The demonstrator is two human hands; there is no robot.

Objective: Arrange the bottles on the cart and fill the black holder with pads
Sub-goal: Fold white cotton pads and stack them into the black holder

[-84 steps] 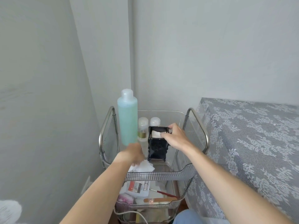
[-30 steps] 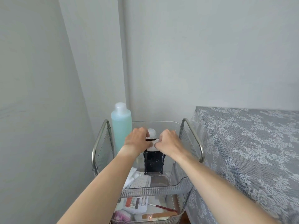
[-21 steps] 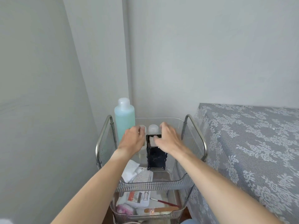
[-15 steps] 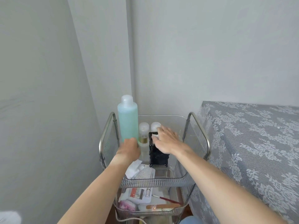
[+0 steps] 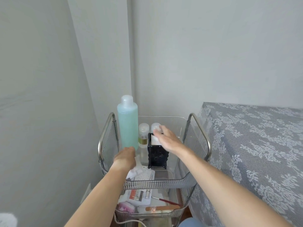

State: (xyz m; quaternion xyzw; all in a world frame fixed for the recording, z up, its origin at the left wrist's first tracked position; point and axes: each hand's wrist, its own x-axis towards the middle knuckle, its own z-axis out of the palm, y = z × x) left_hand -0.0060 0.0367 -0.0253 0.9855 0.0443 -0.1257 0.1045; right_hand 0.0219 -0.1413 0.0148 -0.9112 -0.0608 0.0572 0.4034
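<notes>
A black holder (image 5: 157, 155) stands upright in the clear top tray (image 5: 155, 183) of the cart, with white pads (image 5: 153, 139) showing at its mouth. My right hand (image 5: 166, 140) lies flat over the holder's top, fingers spread and touching the pads. A tall blue-green bottle (image 5: 127, 125) stands at the tray's back left. Two small clear-capped bottles (image 5: 143, 134) (image 5: 155, 126) stand beside it, behind the holder. My left hand (image 5: 125, 158) is down at the base of the tall bottle, over a pile of loose white pads (image 5: 136, 169); its fingers are hidden.
Metal cart handles (image 5: 105, 136) (image 5: 200, 136) rise on both sides of the tray. The lower shelf (image 5: 164, 210) holds a small packet, a brush, a nail file and a pink item. A lace-covered table (image 5: 254, 145) adjoins on the right. Walls close in behind and left.
My left hand has dropped from the holder's top to the pad pile beside the tall bottle. My right hand has stayed on the holder, flattening over its mouth.
</notes>
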